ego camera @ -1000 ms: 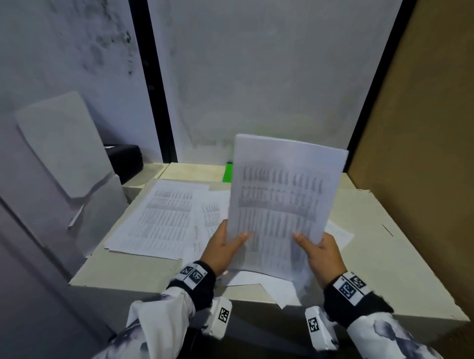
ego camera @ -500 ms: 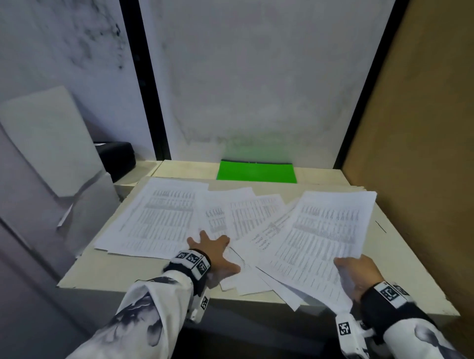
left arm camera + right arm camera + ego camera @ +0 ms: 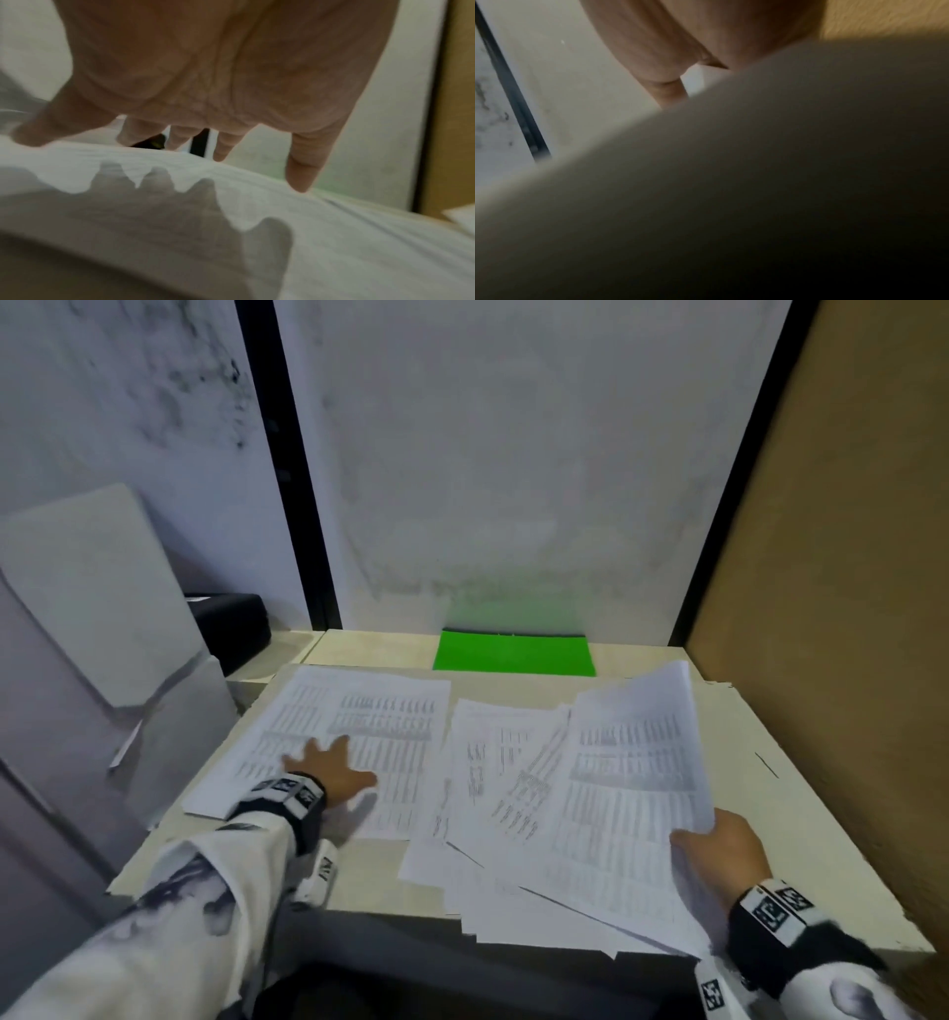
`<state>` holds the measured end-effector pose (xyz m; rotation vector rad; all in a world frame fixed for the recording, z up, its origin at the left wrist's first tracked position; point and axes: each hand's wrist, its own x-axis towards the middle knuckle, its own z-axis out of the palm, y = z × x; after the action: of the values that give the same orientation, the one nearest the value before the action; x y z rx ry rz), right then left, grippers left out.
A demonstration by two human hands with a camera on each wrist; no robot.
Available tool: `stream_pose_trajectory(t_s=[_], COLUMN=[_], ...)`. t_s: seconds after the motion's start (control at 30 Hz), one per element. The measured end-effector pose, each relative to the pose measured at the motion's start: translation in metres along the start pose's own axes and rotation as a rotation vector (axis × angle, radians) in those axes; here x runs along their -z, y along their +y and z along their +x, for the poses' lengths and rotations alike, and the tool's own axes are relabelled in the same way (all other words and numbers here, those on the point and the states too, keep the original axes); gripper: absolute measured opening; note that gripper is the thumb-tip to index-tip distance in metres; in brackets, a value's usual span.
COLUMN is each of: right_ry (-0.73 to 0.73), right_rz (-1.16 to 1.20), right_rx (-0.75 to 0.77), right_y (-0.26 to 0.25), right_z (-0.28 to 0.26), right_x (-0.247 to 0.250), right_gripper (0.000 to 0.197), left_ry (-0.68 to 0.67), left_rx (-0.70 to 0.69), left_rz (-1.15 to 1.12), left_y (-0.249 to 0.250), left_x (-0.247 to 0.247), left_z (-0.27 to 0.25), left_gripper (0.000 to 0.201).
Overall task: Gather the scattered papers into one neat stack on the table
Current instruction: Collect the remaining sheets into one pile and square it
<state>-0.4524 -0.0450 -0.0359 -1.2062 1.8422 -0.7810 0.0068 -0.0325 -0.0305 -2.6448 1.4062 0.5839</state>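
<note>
**Left hand on the far sheet, right hand holding the gathered bundle**

The person stands at the near edge of the table [image 3: 801, 819] with papers spread across most of it. The left hand [image 3: 328, 770] lies flat, fingers spread and straight, on the large printed sheet [image 3: 359, 726] at the left side of the table; the left wrist view shows the fingertips [image 3: 302, 182] pressing down on white paper, gripping nothing. The right hand [image 3: 721, 852] pinches the near right corner of the bundle of sheets [image 3: 631, 778], thumb on top, so that the bundle's far edge lifts off the table and curls upward. From the right wrist camera the paper fills nearly everything, and I cannot tell how many sheets are in that pinch.

What matters for the next move is this: the large sheet lies to the left of the bundle, well apart from the right hand and directly under the left. Its long axis runs away from the person, roughly parallel with the bundle's. Between them a few loose sheets [image 3: 493, 762] fan out at angles, partly tucked under the bundle. The left hand is plainly the nearer one, and the sheet would probably need to slide rightward to join the rest.

No trays or boxes hold any papers. A green folder [image 3: 513, 652] lies flat at the back, beside the wall.
</note>
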Motion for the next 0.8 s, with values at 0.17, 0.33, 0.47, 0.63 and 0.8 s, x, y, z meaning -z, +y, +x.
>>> stream_pose_trajectory(t_s=[0.17, 0.33, 0.47, 0.63, 0.8], right_ry=[-0.051, -0.164, -0.193, -0.196, -0.188], right_rz=[-0.239, -0.424, -0.451, -0.45, -0.466], right_rx=[0.022, 0.08, 0.084, 0.107, 0.09], right_y=[0.005, -0.008, -0.007, 0.002, 0.006], right_z=[0.005, 0.014, 0.022, 0.023, 0.026], right_x=[0.006, -0.011, -0.015, -0.02, -0.031], right_gripper=[0.013, 0.013, 0.029, 0.033, 0.058], left_ry=[-0.132, -0.224, -0.133, -0.018, -0.178], left_rx=[0.117, -0.094, -0.178, 0.129, 0.002], left_rz=[0.071, 0.205, 0.062, 0.061, 0.168], left_y=[-0.037, 0.009, 0.016, -0.038, -0.002], left_x=[0.003, -0.002, 0.003, -0.002, -0.013], left_z=[0.003, -0.031, -0.029, 0.02, -0.012], left_gripper=[0.12, 0.107, 0.091, 0.117, 0.124])
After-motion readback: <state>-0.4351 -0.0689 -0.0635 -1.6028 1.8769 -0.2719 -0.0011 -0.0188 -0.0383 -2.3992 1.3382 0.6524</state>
